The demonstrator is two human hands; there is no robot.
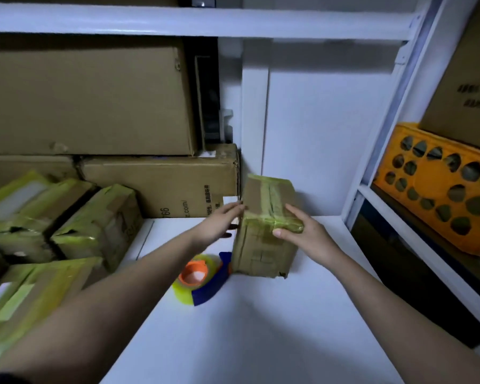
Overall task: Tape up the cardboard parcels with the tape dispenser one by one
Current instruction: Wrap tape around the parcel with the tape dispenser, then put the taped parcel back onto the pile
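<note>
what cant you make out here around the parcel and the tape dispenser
- Head view: the far end of the tape dispenser is hidden behind the held parcel.
- Head view: the left hand fingers pass behind the parcel, so their contact is unclear.
- Head view: print on the long box is blurred and partly cut off by the taped parcels.
- Head view: the contents of the orange crate are too dark to identify.

Both hands hold a taped parcel (263, 225) upright — left hand (219, 221) flat, right hand (302, 231) gripping.
</note>
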